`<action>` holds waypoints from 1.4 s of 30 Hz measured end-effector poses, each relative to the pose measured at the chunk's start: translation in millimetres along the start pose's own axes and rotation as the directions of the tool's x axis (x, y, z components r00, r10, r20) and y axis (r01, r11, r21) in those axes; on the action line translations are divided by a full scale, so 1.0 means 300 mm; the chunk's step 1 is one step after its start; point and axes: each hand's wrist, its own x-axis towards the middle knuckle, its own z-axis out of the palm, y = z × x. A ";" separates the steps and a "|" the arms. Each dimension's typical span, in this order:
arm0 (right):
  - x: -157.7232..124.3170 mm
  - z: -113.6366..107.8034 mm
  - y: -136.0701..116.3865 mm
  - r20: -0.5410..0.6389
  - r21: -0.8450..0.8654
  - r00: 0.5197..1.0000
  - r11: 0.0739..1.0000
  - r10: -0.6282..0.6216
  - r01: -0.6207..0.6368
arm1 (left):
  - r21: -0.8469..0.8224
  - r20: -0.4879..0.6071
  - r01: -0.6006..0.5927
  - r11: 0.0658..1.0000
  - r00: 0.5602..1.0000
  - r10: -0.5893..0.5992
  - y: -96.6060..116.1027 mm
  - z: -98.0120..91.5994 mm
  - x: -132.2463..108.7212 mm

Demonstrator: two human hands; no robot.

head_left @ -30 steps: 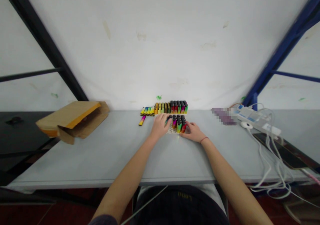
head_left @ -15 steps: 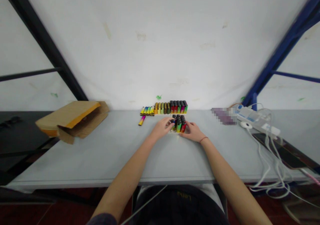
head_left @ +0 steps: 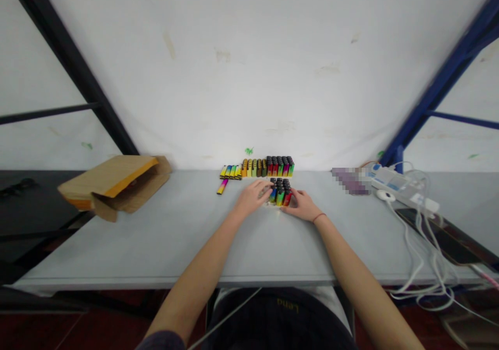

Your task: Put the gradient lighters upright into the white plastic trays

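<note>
A small group of upright lighters (head_left: 280,193) with black tops stands in a pale, see-through tray (head_left: 276,206) in front of me. Blue, green-yellow and red bodies face me. At the tray's left side is my left hand (head_left: 251,200), its fingers curved and thumb apart beside the blue lighter; nothing shows between them. My right hand (head_left: 302,206) grips the tray's right side, thumb near the front corner and fingers along the red lighter. Beyond them stand a block of black-topped lighters (head_left: 280,166) and yellowish ones (head_left: 254,168).
Several lighters (head_left: 231,172) lie flat left of the blocks, with a single pink-yellow lighter (head_left: 222,186) before them. An open cardboard box (head_left: 113,178) lies at left. Rightward are a power strip (head_left: 405,186), white cables (head_left: 432,256) and a dark phone (head_left: 440,236) on the grey table (head_left: 171,246).
My left thumb and fingers have come slightly away from a dark-topped lighter at the tray's left side; the blue lighter now shows more. My right hand stays at the tray.
</note>
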 end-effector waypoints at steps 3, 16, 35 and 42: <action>-0.003 -0.007 -0.007 0.008 0.012 1.000 1.000 0.001 -0.001 | 0.188 -0.069 0.158 0.969 0.987 -0.148 -0.036 -0.025 0.001; 0.002 -0.002 -0.001 0.021 0.013 1.000 1.000 0.017 -0.018 | 0.480 -0.340 0.790 0.381 0.568 -0.749 -0.177 -0.148 -0.052; 0.004 0.014 0.014 -0.016 0.018 1.000 1.000 -0.002 0.002 | -0.732 -0.051 0.506 0.457 0.629 -0.776 -0.110 -0.006 0.024; 0.002 0.006 0.004 -0.010 0.023 1.000 1.000 -0.003 0.004 | -0.811 0.046 0.523 0.261 0.502 -0.864 -0.070 0.016 0.027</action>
